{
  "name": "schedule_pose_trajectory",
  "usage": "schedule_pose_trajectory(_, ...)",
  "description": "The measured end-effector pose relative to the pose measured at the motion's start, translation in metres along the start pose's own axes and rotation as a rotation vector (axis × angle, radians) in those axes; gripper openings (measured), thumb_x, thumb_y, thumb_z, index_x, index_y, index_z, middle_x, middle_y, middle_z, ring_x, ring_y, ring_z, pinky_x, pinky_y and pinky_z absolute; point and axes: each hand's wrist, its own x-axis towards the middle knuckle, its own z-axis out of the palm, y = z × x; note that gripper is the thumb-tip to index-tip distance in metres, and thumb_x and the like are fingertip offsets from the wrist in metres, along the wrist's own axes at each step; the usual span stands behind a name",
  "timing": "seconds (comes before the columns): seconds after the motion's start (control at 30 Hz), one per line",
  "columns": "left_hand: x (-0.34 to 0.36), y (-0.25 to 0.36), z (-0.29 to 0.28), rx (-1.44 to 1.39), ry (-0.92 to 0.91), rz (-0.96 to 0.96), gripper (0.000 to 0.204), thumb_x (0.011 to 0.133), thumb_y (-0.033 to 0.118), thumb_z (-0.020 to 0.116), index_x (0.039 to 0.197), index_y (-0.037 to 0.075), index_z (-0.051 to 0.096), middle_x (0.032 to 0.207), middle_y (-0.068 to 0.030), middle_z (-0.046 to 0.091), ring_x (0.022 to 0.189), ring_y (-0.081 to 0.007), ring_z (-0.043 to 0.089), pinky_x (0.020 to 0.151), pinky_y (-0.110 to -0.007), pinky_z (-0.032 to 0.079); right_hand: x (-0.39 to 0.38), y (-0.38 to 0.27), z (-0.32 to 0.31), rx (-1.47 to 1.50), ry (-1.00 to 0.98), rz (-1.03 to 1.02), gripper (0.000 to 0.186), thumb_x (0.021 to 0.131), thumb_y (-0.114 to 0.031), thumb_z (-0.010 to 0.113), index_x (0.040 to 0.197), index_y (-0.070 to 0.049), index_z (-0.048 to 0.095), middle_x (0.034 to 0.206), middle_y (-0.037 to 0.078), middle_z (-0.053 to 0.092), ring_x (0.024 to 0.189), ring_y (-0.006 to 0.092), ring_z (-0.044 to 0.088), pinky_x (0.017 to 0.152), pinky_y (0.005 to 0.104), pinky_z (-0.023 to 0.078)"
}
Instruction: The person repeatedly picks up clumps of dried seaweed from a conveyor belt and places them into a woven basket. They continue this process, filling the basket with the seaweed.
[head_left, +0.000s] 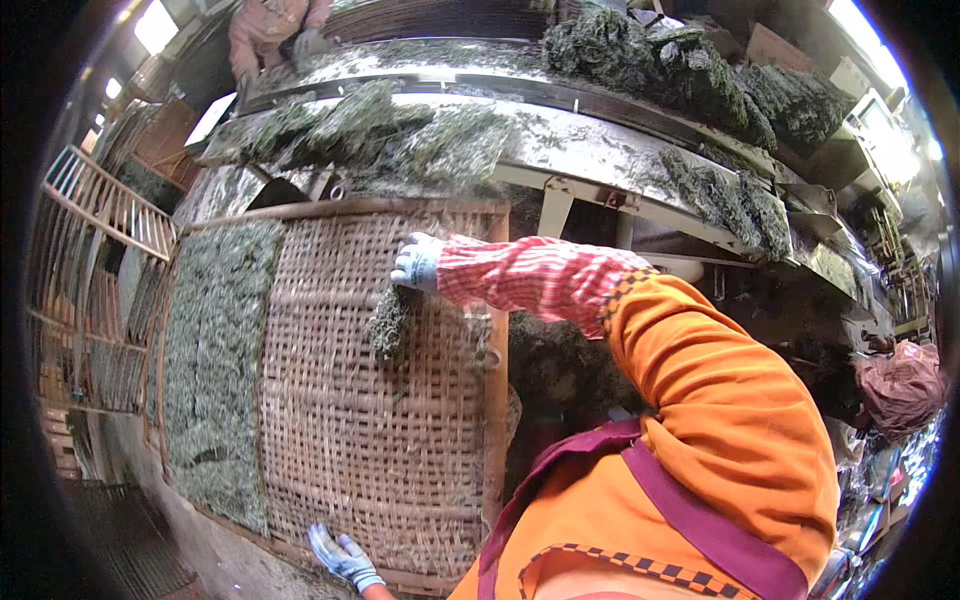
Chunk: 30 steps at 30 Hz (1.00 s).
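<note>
A wooden-framed woven tray [370, 440] lies below me, with a sheet of green shredded seaweed-like material [215, 370] along its left part. My right hand [417, 263], in a pale blue glove and reaching from a red-checked sleeve, grips a dark green clump [389, 325] over the upper middle of the bare weave. My left hand [345, 556], also gloved, is at the tray's lower edge with fingers apart.
A long white table [590, 185] with green heaps [720, 200] runs behind the tray. Another person [270, 40] stands at the upper left. Slatted racks [105, 205] stand at left. A pink cloth-covered shape [895, 390] is at right.
</note>
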Motion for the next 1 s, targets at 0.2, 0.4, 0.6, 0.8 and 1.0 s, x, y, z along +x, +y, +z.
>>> schedule_pose_trajectory(0.2, 0.088, 0.079, 0.001, -0.029, 0.374, -0.222, 0.035, 0.096, 0.017, 0.048, 0.125, -0.002, 0.051, 0.126, -0.0174, 0.054, 0.115, -0.031, 0.052, 0.1, -0.041, 0.04, -0.194, 0.194, -0.017, 0.383, 0.453, 0.416, 0.036, 0.069, -0.01, 0.07, 0.104, -0.011, 0.063, 0.096, 0.015, 0.066, 0.091, 0.0321, 0.063, 0.08, 0.0368, 0.051)
schedule_pose_trajectory(0.4, 0.205, 0.205, 0.03, -0.274, 0.386, -0.004, 0.036, 0.095, 0.013, 0.048, 0.127, -0.003, 0.048, 0.13, -0.0185, 0.05, 0.12, -0.031, 0.048, 0.102, -0.041, 0.038, -0.446, 0.328, 0.011, 0.03, 0.117, 1.275, 0.056, 0.075, -0.009, 0.06, 0.13, -0.009, 0.049, 0.129, 0.016, 0.053, 0.121, 0.03, 0.049, 0.104, 0.037, 0.038)
schedule_pose_trajectory(0.6, 0.287, 0.328, 0.04, -0.517, 0.197, -0.155, 0.04, 0.092, 0.006, 0.047, 0.131, -0.002, 0.044, 0.134, -0.0177, 0.046, 0.122, -0.0289, 0.047, 0.105, -0.041, 0.037, -0.501, 0.406, 0.004, 0.054, -0.775, 1.418, 0.049, 0.081, -0.012, 0.05, 0.131, -0.011, 0.049, 0.132, 0.017, 0.05, 0.121, 0.0308, 0.05, 0.1, 0.0398, 0.042)
schedule_pose_trajectory(0.8, 0.311, 0.436, 0.048, -0.769, 0.105, -0.184, 0.043, 0.086, -0.001, 0.047, 0.129, -0.002, 0.046, 0.132, -0.0158, 0.048, 0.121, -0.0269, 0.047, 0.106, -0.038, 0.036, -0.346, 0.467, 0.002, 0.748, 0.181, 0.771, 0.047, 0.077, -0.002, 0.061, 0.123, -0.011, 0.057, 0.12, 0.012, 0.06, 0.113, 0.0249, 0.057, 0.096, 0.0328, 0.046)
schedule_pose_trajectory(1.0, 0.27, 0.505, 0.038, -1.135, -0.071, -0.4, 0.04, 0.088, -0.001, 0.048, 0.127, -0.005, 0.046, 0.128, -0.0132, 0.052, 0.117, -0.0221, 0.051, 0.104, -0.034, 0.037, -0.102, 0.403, 0.01, 0.388, 0.379, -0.115, 0.063, 0.068, -0.019, 0.07, 0.127, -0.014, 0.049, 0.127, 0.012, 0.05, 0.12, 0.0329, 0.046, 0.098, 0.0441, 0.04)
